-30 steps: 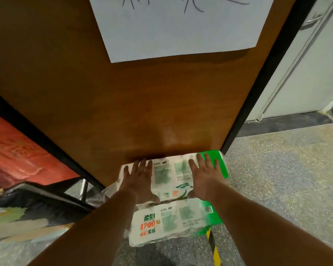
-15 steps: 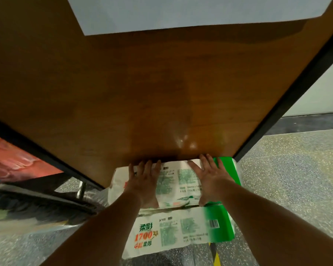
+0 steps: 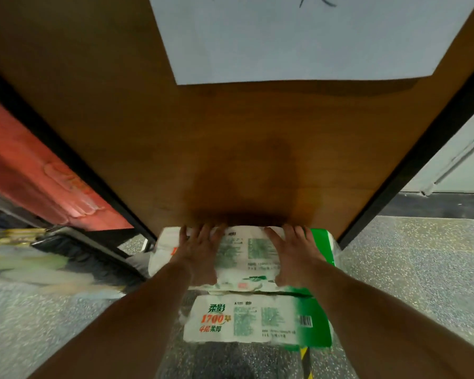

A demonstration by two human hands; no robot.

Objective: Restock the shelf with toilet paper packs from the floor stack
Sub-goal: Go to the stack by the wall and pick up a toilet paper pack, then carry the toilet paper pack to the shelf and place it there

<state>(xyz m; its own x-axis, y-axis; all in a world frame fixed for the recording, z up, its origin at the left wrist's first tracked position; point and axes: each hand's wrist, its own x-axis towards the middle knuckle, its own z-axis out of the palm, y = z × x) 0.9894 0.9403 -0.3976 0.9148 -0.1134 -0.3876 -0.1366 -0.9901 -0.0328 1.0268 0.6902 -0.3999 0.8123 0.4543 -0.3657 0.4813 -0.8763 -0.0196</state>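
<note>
Two toilet paper packs in white and green wrap are stacked on the floor against the foot of the shelf's brown wooden side panel [image 3: 230, 132]. My left hand [image 3: 199, 255] and my right hand [image 3: 296, 255] lie side by side on the top pack [image 3: 246, 250]. The fingers spread across its top to the far edge, and the thumbs hook its near edge. The lower pack [image 3: 257, 320] shows below my wrists, with red and green print and a barcode. The far edge of the top pack is in shadow under the panel.
A white paper sheet [image 3: 312, 36] hangs on the panel. Black frame posts [image 3: 411, 170] edge it on both sides. To the left are a red banner [image 3: 39, 173] and dark clutter on the floor. Speckled floor [image 3: 422, 269] lies to the right, with a yellow-black tape strip [image 3: 307, 362].
The view has dropped closer to the packs, which now look larger. Both hands stay in the same places on the top pack.
</note>
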